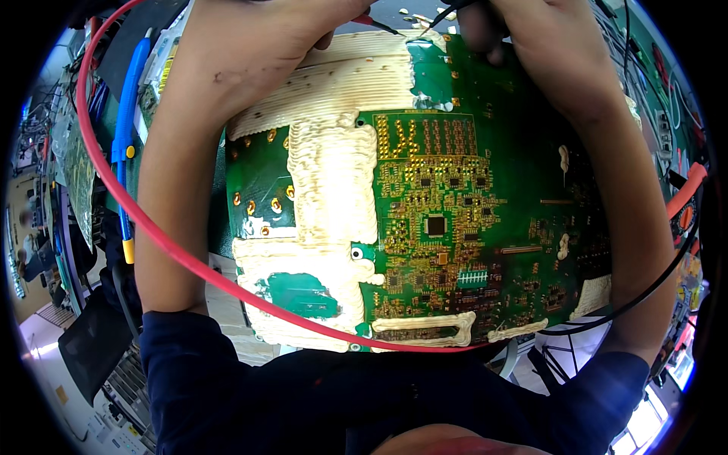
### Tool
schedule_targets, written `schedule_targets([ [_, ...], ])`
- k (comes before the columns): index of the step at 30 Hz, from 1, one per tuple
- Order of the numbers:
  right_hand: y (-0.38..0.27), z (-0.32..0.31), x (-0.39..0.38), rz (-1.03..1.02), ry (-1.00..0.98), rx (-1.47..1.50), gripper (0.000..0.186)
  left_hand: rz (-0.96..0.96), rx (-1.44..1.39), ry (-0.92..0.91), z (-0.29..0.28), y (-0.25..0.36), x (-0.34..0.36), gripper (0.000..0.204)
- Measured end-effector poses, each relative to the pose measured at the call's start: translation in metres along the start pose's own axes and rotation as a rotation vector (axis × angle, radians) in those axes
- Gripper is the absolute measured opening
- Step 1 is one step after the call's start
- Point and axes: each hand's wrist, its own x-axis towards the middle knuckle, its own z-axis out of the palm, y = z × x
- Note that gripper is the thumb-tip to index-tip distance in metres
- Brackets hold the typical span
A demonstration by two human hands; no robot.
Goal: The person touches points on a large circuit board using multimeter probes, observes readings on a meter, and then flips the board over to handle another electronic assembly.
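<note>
A large green circuit board (pixel 516 174) lies before me, covered on its left and far side by thick cream-coloured ridged coating (pixel 334 182). At its far edge my left hand (pixel 303 26) is closed round a red test probe (pixel 379 26); the upper part of the hand is cut off by the frame. My right hand (pixel 531 38) is closed round a black test probe (pixel 438 18), its fingers dark and partly out of frame. Both thin tips point at the board near a bare green patch (pixel 431 72), close together. Whether they touch it I cannot tell.
A red cable (pixel 174 246) loops across my left forearm and the board's near edge. A black cable (pixel 644 299) curves beside my right forearm. Left of my arm lies a blue pen-shaped tool (pixel 129 129) with a yellow end. Cream crumbs (pixel 413 17) lie beyond the board.
</note>
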Motion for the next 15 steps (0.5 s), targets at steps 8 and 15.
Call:
schedule_targets([
  [8,-0.0045,-0.0008,-0.0017,-0.018,-0.006,-0.063,0.032,-0.003,0.036,0.021,0.0036,0.0041,0.0005,0.017],
  [15,-0.0083,0.0025,-0.0037,-0.051,-0.012,-0.115,0.031,-0.015,0.030,0.053,0.0034,-0.0005,0.0025,0.018],
])
